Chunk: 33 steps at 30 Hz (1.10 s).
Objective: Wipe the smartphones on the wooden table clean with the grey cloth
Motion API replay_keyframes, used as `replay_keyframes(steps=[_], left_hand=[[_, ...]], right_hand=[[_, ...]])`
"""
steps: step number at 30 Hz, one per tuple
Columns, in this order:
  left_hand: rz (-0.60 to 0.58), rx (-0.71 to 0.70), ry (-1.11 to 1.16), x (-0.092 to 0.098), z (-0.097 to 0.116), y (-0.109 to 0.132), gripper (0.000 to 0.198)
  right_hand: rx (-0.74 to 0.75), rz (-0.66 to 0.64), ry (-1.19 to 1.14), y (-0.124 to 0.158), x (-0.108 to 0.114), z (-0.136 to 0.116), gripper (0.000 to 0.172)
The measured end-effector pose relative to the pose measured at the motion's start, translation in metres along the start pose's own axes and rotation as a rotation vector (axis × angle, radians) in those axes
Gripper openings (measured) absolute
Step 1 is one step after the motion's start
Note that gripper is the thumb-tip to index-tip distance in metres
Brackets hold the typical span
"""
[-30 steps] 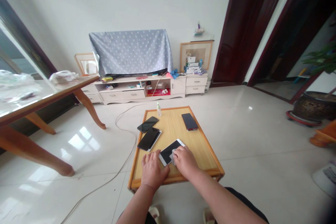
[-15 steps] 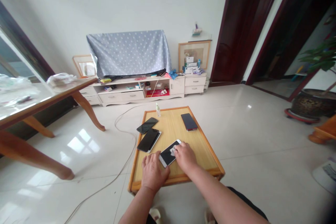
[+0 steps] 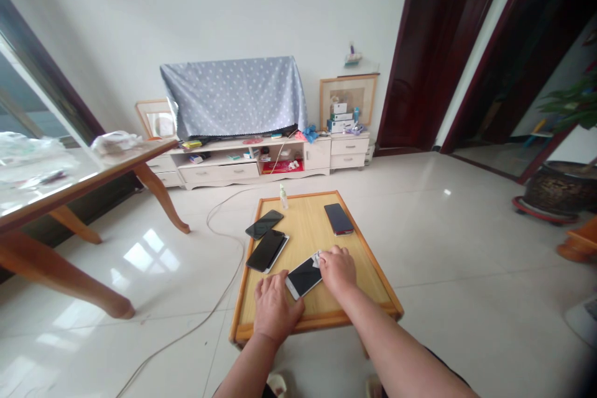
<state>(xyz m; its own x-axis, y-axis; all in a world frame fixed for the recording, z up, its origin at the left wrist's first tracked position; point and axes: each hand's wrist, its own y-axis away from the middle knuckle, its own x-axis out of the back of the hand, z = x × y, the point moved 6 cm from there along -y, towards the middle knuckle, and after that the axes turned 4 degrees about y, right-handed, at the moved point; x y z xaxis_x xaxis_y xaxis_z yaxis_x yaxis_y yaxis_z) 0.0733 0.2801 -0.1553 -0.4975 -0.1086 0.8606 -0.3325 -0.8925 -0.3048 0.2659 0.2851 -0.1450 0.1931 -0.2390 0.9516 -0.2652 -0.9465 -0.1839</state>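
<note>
A white smartphone (image 3: 304, 276) with a dark screen lies at a slant on the low wooden table. My left hand (image 3: 276, 306) grips its near end, thumb on one side and fingers on the other. A white wipe (image 3: 316, 259) is pinched in my right hand (image 3: 336, 268), pressed on the screen near the phone's far end. Left of that phone, a black phone (image 3: 265, 250) rests on top of a white one (image 3: 281, 254), whose edge sticks out. Just behind them lies another dark phone (image 3: 263, 224). A dark phone with a reddish edge (image 3: 339, 219) is at the right.
A small clear bottle with a green label (image 3: 284, 198) stands at the back of the low table (image 3: 305, 203). A cable (image 3: 205, 317) runs over the floor on the left. The bigger table (image 3: 158, 148) is at the left, a white cabinet (image 3: 224, 173) along the wall.
My right hand has slid the wipe from the middle of the screen up toward the phone's far right end. My left hand keeps its place on the phone.
</note>
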Motion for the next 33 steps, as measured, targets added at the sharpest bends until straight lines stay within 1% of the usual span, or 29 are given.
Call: replay_keyframes(steps=[2, 4, 6, 7, 8, 9, 10, 11, 12, 14, 16, 17, 19, 23, 27, 31, 33], left_hand=[[-0.002, 0.004, 0.003, 0.000, -0.001, 0.000, 0.056], [-0.006, 0.006, 0.008, -0.002, -0.001, 0.000, 0.056], [-0.002, 0.004, 0.011, -0.002, -0.002, 0.000, 0.053], [0.002, 0.004, 0.010, -0.003, -0.003, 0.000, 0.052], [0.005, 0.003, 0.006, -0.003, -0.003, 0.000, 0.052], [0.007, 0.003, 0.003, -0.003, -0.003, 0.000, 0.053], [0.006, 0.003, 0.000, -0.003, -0.003, 0.001, 0.055], [0.002, 0.001, 0.000, -0.003, -0.003, 0.001, 0.057], [-0.002, 0.001, 0.002, -0.003, -0.003, 0.001, 0.058], [-0.008, 0.002, 0.013, -0.002, -0.003, 0.001, 0.057], [-0.006, 0.002, 0.020, -0.001, -0.003, 0.001, 0.056], [-0.003, 0.000, 0.023, -0.001, -0.003, 0.002, 0.056], [0.003, -0.010, 0.024, 0.000, -0.003, 0.002, 0.055], [0.018, -0.028, 0.021, 0.000, -0.003, 0.001, 0.052], [0.044, -0.061, 0.021, 0.001, -0.001, 0.002, 0.050], [0.058, -0.094, 0.022, 0.002, 0.000, 0.003, 0.046], [0.064, -0.102, 0.035, 0.005, 0.000, 0.004, 0.040]], right_hand=[[0.013, 0.009, -0.007, 0.001, 0.000, -0.002, 0.025], [0.100, 0.016, -0.051, 0.012, -0.005, -0.019, 0.023], [0.221, 0.013, -0.125, 0.027, -0.011, -0.040, 0.020], [0.260, 0.006, -0.170, 0.031, -0.014, -0.046, 0.019], [0.250, 0.002, -0.228, 0.032, -0.015, -0.046, 0.017], [0.195, 0.006, -0.294, 0.029, -0.014, -0.040, 0.015], [0.110, 0.018, -0.360, 0.024, -0.012, -0.028, 0.013], [-0.027, 0.038, -0.449, 0.016, -0.010, -0.009, 0.011], [-0.101, 0.060, -0.480, 0.008, -0.006, 0.007, 0.011], [-0.195, 0.092, -0.526, -0.007, 0.002, 0.039, 0.012], [-0.263, 0.095, -0.608, -0.016, 0.007, 0.062, 0.014], [-0.286, 0.087, -0.664, -0.018, 0.007, 0.069, 0.015], [-0.310, 0.051, -0.803, -0.017, 0.005, 0.073, 0.019], [-0.288, -0.083, -1.113, -0.007, -0.002, 0.055, 0.025], [-0.261, -0.198, -1.334, 0.002, -0.003, 0.033, 0.031], [-0.251, -0.309, -1.526, 0.009, -0.009, 0.013, 0.025], [-0.208, -0.302, -1.496, 0.013, -0.010, 0.003, 0.020]])
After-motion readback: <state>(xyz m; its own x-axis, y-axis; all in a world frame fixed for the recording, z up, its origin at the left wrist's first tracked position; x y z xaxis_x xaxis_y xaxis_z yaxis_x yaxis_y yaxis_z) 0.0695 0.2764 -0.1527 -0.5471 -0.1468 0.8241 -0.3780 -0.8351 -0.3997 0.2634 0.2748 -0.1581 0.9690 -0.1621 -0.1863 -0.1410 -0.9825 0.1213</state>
